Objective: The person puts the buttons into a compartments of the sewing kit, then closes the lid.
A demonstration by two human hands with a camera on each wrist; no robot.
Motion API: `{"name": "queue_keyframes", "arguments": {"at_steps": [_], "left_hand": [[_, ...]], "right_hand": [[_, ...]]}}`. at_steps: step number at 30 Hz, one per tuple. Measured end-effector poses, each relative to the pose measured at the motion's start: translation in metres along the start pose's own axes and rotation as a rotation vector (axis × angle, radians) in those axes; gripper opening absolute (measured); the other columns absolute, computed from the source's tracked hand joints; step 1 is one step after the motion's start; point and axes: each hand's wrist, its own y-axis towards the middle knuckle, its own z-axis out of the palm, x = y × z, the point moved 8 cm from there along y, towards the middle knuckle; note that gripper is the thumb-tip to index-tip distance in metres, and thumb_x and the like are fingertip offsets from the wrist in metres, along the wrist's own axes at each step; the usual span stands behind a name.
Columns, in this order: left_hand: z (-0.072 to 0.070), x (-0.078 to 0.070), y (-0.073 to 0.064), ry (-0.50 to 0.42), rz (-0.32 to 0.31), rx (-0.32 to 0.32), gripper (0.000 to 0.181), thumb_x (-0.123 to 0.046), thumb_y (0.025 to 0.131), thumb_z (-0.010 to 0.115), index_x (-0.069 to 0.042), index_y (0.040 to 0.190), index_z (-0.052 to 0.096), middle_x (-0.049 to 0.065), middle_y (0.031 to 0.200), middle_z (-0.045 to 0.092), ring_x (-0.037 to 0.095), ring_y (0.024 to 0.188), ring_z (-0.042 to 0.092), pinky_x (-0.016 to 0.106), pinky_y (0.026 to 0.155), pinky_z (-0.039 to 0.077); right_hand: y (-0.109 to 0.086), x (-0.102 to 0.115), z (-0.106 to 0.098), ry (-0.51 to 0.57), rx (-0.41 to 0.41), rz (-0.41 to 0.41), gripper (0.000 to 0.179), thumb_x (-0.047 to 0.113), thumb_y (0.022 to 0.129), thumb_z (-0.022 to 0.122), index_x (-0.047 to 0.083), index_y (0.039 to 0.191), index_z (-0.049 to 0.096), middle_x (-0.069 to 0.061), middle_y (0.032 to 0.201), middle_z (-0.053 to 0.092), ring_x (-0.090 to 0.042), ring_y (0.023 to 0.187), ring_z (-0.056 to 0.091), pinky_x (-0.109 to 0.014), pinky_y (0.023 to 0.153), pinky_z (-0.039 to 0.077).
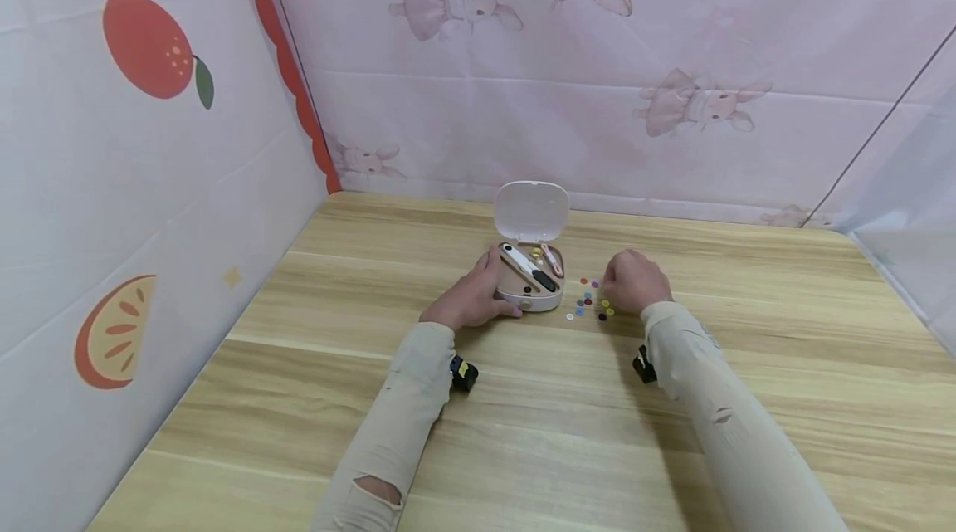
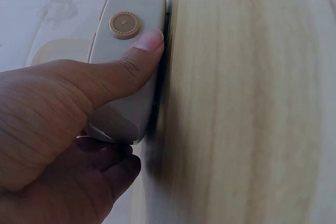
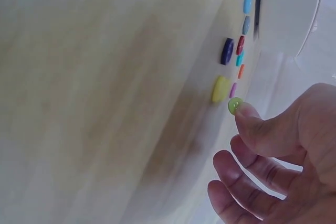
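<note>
A small white box (image 1: 548,302) with its lid (image 1: 532,212) raised stands on the table. My left hand (image 1: 470,295) holds it at its left front corner. In the left wrist view the thumb lies on the front wall, beside a brown button-shaped catch (image 2: 125,24); the other fingers curl at the box's side. My right hand (image 1: 635,281) is right of the loose buttons. A light green button (image 3: 234,105) stands tilted at its thumb tip, pinched there; the index fingertip is hidden. Nearby lie a yellow button (image 3: 221,88) and a dark purple button (image 3: 227,51).
Inside the box are a white tool with a black end (image 1: 530,267), a pink item (image 1: 552,260) and a black button (image 1: 527,290). Several coloured buttons, one white button (image 1: 570,316) among them, lie on the wooden table (image 1: 523,432). Printed cloth walls (image 1: 478,117) rise behind and left.
</note>
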Motion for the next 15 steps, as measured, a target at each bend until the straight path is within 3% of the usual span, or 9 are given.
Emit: {"name": "queue_keyframes", "arguments": {"at_steps": [6,15], "left_hand": [[0.0,0.0,0.0,0.004,0.004,-0.001,0.118,-0.03,0.09,0.079,-0.004,0.161,-0.011,0.018,0.169,0.002,0.032,0.153,0.015,0.041,0.123,0.019],[0.0,0.001,0.001,0.01,0.01,-0.003,0.118,-0.031,0.089,0.079,-0.003,0.161,-0.011,0.019,0.169,0.002,0.032,0.153,0.015,0.041,0.122,0.019]], "right_hand": [[0.002,0.007,-0.004,0.014,-0.043,-0.03,0.022,-0.005,0.074,0.052,0.006,0.074,0.071,-0.012,0.093,0.068,-0.026,0.082,0.059,-0.043,0.075,0.053],[0.001,0.03,-0.014,0.024,-0.091,-0.088,0.02,-0.006,0.076,0.058,0.003,0.083,0.075,-0.01,0.089,0.072,-0.026,0.081,0.063,-0.043,0.074,0.055]]}}
